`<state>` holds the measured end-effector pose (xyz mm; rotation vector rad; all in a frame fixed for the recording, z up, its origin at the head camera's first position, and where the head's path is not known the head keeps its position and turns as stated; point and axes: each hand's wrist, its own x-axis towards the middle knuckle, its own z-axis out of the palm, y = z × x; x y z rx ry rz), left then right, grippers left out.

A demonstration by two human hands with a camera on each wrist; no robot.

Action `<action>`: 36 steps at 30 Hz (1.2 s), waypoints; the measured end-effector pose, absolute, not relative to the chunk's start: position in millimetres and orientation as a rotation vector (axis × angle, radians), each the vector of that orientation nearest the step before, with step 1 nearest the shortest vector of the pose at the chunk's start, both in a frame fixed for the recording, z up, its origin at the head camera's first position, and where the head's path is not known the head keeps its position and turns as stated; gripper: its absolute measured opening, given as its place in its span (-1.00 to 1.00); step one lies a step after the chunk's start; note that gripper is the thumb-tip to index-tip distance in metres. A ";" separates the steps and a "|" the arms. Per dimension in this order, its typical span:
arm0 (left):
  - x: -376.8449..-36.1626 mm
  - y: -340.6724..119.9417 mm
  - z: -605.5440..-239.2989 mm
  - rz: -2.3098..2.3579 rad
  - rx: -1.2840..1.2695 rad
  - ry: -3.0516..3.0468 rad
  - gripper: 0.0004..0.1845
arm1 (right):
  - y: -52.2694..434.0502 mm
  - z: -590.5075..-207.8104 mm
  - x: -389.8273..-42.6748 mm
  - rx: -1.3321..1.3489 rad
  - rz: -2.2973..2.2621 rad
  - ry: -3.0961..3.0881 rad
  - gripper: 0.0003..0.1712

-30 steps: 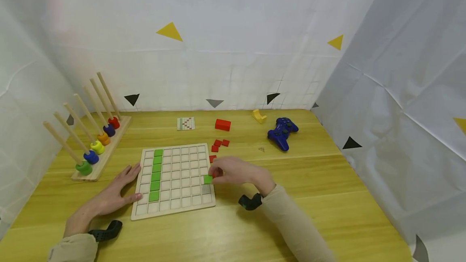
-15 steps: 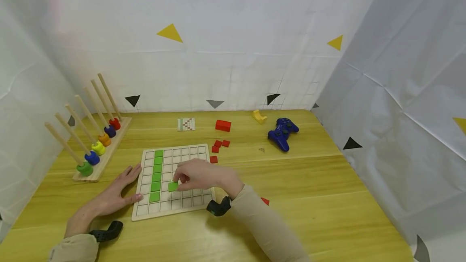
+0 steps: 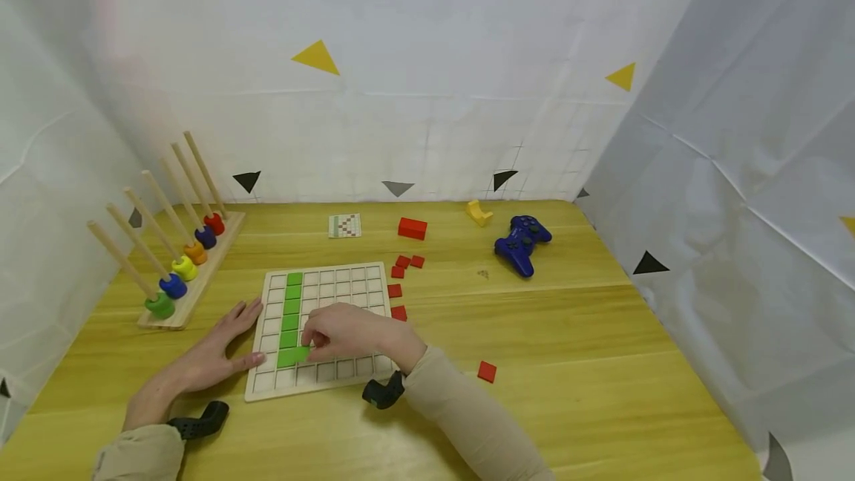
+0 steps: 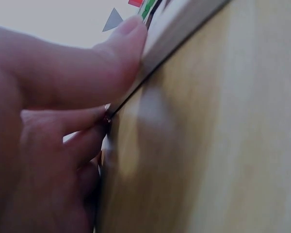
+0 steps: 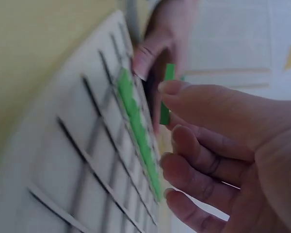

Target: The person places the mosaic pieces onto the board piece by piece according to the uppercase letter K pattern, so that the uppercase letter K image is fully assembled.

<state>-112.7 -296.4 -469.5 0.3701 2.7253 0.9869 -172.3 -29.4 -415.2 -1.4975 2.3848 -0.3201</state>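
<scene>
My right hand [image 3: 350, 329] pinches a small green square tile [image 5: 165, 116] between thumb and forefinger. It hovers over the left part of a pale wooden grid board [image 3: 361, 288], next to the near end of a column of green tiles [image 3: 290, 321] set in the squares. In the right wrist view the held tile stands on edge, a little apart from the column. Flat along the board's left side lies my left hand [image 3: 212, 353], fingers extended, its thumb [image 4: 121, 58] touching the edge. My right hand hides several middle squares.
Several red tiles [image 3: 398, 272] lie right of the board, one red tile [image 3: 487, 371] nearer me. Behind are a pattern card [image 3: 344, 226], a red block [image 3: 412, 228], a yellow curved block [image 3: 479, 213] and a blue game controller [image 3: 522, 245]. A peg stand with coloured rings [image 3: 214, 262] stands left.
My right hand has carried the green tile leftward from the board's right edge to the green column. Red tiles behind the hand and sleeve have come into view. The left hand stays put.
</scene>
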 end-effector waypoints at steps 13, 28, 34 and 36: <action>-112.5 -298.6 -470.4 0.997 0.393 2.726 0.02 | -56.0 -441.0 -148.0 -1.562 -0.232 2.389 -0.77; -112.3 -297.1 -471.0 1.007 0.403 2.724 0.01 | -56.9 -444.1 -146.8 -1.583 -0.274 2.416 -0.81; -112.8 -296.9 -470.4 1.013 0.398 2.719 0.02 | -57.5 -441.8 -145.0 -1.528 -0.261 2.439 -0.83; -113.1 -297.0 -470.0 1.007 0.390 2.717 0.02 | -57.0 -440.7 -144.4 -1.505 -0.260 2.446 -0.81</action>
